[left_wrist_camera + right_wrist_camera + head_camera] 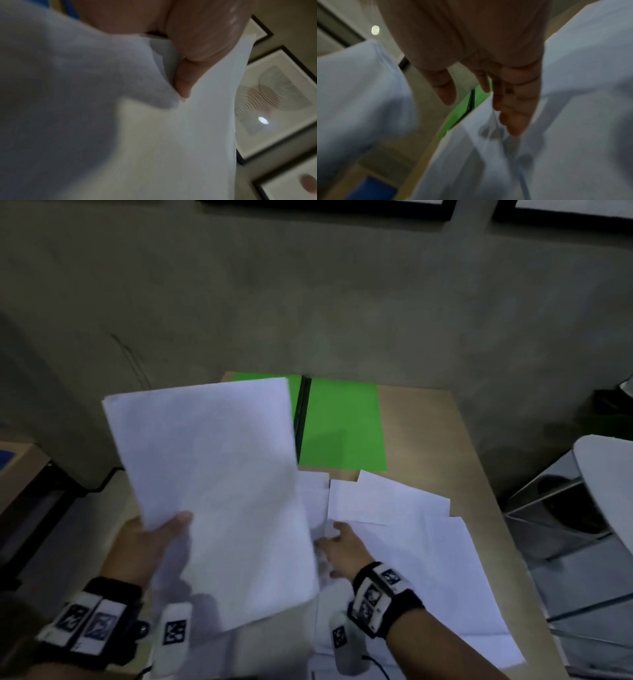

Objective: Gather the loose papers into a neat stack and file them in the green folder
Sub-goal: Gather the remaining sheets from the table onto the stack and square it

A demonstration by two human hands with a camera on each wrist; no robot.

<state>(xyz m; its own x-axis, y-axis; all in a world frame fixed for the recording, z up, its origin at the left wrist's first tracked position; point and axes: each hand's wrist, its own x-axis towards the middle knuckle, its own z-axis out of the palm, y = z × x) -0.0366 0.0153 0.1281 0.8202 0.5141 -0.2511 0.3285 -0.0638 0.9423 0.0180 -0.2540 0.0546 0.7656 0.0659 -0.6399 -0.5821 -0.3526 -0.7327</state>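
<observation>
The counter [428, 440] is a light wooden top set against a grey wall [308, 302], with framed pictures [274, 102] hanging higher up. At its far edge lies the green folder [342, 426], opened flat, its left half mostly hidden behind the held sheets. Nearer the person, loose papers [428, 559] lie spread and overlapping over the right and near part of the counter. Lifted above the counter's left side is a bundle of sheets [219, 494], tilted, which the left hand [144, 542] holds at its lower left edge, its grip pinching the paper with the thumb on top. The right hand [342, 549] reaches over the loose papers with fingers [515, 119] spread and straight, their tips at a sheet's edge.
</observation>
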